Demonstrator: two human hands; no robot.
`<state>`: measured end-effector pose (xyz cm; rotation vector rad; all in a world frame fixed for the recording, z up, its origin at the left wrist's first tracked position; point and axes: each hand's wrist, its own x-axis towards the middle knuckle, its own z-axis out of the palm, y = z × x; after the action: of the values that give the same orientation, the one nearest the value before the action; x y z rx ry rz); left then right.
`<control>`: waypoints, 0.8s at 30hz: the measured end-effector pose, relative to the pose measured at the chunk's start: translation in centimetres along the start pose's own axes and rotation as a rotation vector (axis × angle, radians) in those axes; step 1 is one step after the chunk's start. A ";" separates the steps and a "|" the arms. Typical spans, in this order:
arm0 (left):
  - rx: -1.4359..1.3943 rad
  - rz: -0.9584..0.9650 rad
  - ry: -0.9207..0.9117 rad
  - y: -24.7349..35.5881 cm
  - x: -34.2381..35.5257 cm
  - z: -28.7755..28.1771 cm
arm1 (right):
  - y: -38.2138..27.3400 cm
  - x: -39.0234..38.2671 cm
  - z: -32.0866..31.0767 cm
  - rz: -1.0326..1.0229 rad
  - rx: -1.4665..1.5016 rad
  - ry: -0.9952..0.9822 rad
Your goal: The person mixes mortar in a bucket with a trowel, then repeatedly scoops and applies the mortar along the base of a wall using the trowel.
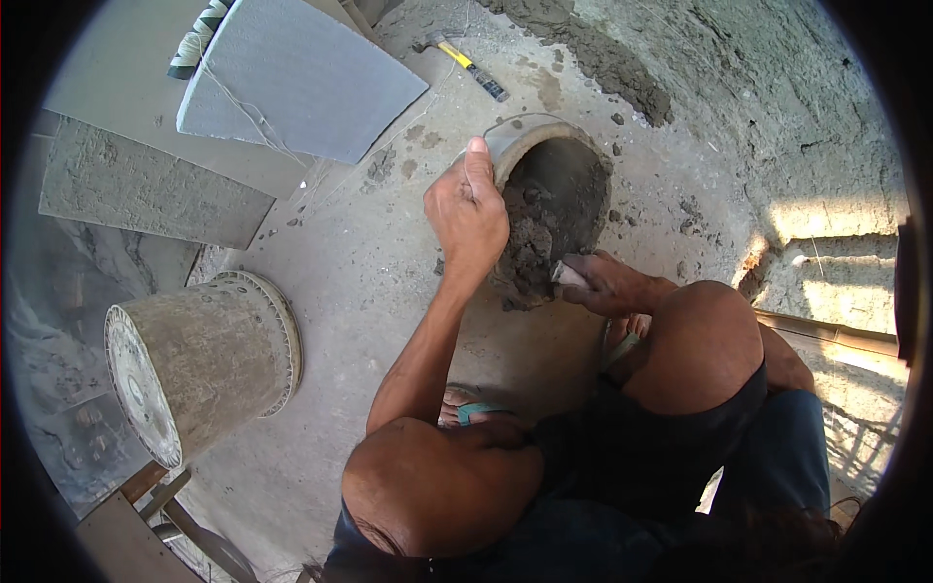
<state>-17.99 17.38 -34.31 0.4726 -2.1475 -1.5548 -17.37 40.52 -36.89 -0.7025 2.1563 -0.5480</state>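
A mortar-caked bucket (523, 146) lies tipped on the concrete floor in front of me, its mouth toward me. Wet grey mortar (554, 189) fills the inside and heaps at the lower lip. My left hand (468, 212) is closed round the bucket's left rim, thumb pointing up. Low at the mouth, my right hand (612, 285) grips what looks like a trowel (570, 276); only a pale part of it shows, and the rest is hidden by mortar and fingers.
A yellow-and-black hammer (470, 70) lies beyond the bucket. At left are an overturned dirty bucket (209, 355), a grey board (301, 78) with string (248, 112), and large slabs (146, 185). Mortar-covered wall (758, 107) rises at right. My sandalled feet (476, 408) are close below.
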 end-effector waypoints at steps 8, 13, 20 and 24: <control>0.037 -0.064 0.156 -0.4 0.6 -1.6 | -3.0 -0.5 -4.0 0.093 0.538 -0.256; 0.085 -0.106 0.143 -1.0 2.6 -1.0 | -0.1 -2.0 -6.5 0.205 0.947 -0.384; 0.093 -0.138 0.135 -2.7 4.3 -2.1 | 1.3 -5.1 -11.8 0.050 1.006 -0.031; 0.119 -0.145 0.110 -2.3 4.8 -2.0 | 6.9 -7.6 -14.2 0.080 0.987 0.128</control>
<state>-20.96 12.59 -35.26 0.7502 -2.1703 -1.4441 -26.55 52.73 -28.24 -0.0280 1.6912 -1.4798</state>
